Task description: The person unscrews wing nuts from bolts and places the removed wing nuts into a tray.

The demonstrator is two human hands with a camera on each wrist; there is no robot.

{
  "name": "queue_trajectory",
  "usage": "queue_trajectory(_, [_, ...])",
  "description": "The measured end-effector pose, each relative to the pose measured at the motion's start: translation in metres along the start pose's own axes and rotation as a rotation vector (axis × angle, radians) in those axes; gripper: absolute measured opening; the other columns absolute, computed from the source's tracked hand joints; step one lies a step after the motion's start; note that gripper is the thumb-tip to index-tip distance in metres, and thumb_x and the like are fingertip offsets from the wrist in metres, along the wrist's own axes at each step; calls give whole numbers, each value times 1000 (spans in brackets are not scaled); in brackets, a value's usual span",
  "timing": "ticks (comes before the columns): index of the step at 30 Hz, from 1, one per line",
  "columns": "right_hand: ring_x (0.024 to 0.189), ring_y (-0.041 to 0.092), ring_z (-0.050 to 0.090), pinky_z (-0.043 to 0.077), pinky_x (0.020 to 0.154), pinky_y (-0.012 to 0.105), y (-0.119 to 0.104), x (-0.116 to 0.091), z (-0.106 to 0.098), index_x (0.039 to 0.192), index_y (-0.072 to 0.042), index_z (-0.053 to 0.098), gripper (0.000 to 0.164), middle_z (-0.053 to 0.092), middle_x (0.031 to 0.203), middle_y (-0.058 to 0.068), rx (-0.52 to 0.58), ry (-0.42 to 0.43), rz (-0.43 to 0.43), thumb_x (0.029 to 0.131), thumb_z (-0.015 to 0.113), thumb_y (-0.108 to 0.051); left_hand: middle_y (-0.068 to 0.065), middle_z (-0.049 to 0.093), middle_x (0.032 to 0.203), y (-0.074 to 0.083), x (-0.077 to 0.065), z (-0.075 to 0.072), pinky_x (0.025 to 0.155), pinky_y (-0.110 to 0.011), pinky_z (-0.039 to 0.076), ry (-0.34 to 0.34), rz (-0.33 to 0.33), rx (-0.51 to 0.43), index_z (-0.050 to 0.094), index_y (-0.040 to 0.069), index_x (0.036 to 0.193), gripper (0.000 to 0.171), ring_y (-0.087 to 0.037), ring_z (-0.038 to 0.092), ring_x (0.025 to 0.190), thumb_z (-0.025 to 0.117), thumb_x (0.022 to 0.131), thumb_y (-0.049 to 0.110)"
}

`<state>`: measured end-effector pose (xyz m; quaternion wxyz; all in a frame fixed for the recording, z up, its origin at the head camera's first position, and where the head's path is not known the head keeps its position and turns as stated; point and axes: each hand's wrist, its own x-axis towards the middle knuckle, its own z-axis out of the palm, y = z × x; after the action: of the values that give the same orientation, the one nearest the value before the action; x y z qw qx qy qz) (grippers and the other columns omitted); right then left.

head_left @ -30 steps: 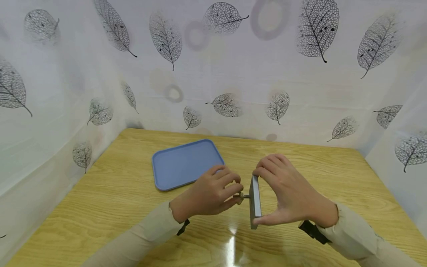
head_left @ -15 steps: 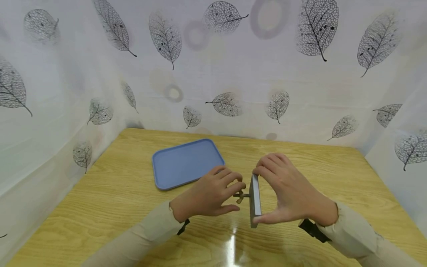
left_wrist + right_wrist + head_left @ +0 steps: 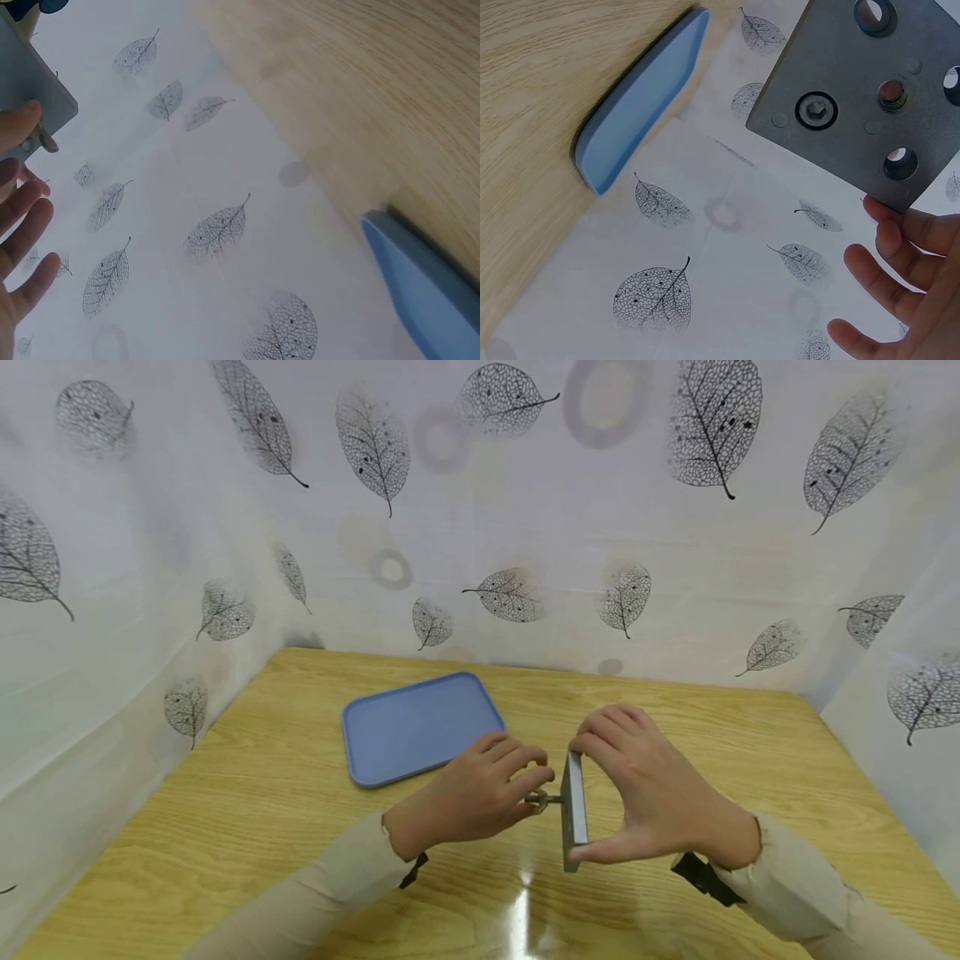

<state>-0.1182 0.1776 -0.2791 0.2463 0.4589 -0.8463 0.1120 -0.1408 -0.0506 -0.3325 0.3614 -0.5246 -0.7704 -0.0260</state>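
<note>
My right hand [image 3: 648, 793] grips a thick grey metal plate [image 3: 574, 810] by opposite edges, fingers on top and thumb below, holding it upright above the table. The right wrist view shows the plate's face [image 3: 847, 142] with several round holes, a hex-socket screw [image 3: 816, 111] and a threaded central hole [image 3: 892, 96]. From the plate's left side sticks a bolt bearing a brass-coloured wing nut [image 3: 541, 802]. At this wing nut is my left hand [image 3: 476, 789], thumb and index finger pinching it. In the left wrist view the thumb [image 3: 19, 124] lies against it, other fingers spread.
A blue rectangular tray [image 3: 420, 727] lies on the wood-grain table [image 3: 300, 852], behind and left of my left hand. White leaf-print sheeting [image 3: 480, 527] encloses the table at the back and sides. Each wrist wears a black strap [image 3: 705, 881].
My left thumb came off the wing nut half a second ago and is now back at it. The wing nut has turned. The right hand and plate stay nearly still.
</note>
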Motion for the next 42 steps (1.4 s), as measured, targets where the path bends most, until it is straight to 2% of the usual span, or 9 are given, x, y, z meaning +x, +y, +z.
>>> queue_trajectory(6, [97,19,48,36,94,43,0,0,1,99,-13,59,80,55,99,1,-2,0,-2,59,61,-82,4,60,103,-1,0,-1,89,-28,49,34,6,11,59,17,103,37,-12,60,92,73,79,41])
queue_trajectory(13, [97,19,48,36,93,43,0,0,1,99,-13,59,80,54,99,1,-2,-1,-1,57,64,-81,3,62,98,-4,2,0,86,-28,50,115,20,31,61,17,95,27,-11,60,86,72,81,37])
queue_trajectory(24, [96,19,48,36,92,43,1,0,2,100,-12,59,80,54,99,0,1,4,-1,58,63,-81,2,63,94,-5,2,-1,82,-28,52,155,39,42,62,17,85,11,-12,61,83,70,85,25])
queue_trajectory(29, [96,19,48,36,92,43,0,0,1,99,-13,59,80,54,98,0,5,7,0,57,63,-81,2,62,94,-4,1,-1,84,-28,51,116,34,13,63,17,87,14,-11,61,84,70,84,30])
queue_trajectory(38, [96,19,48,36,91,44,0,1,1,99,-13,59,79,54,98,0,5,3,0,58,63,-81,2,60,100,-3,-2,-4,89,-30,48,-29,13,-66,63,20,91,33,-13,58,92,65,83,51])
queue_trajectory(42, [96,19,48,36,91,44,0,0,1,99,-13,59,79,54,98,0,5,1,0,59,62,-81,2,60,102,-2,-2,-4,89,-29,47,-55,15,-64,63,20,93,32,-13,58,93,67,81,49])
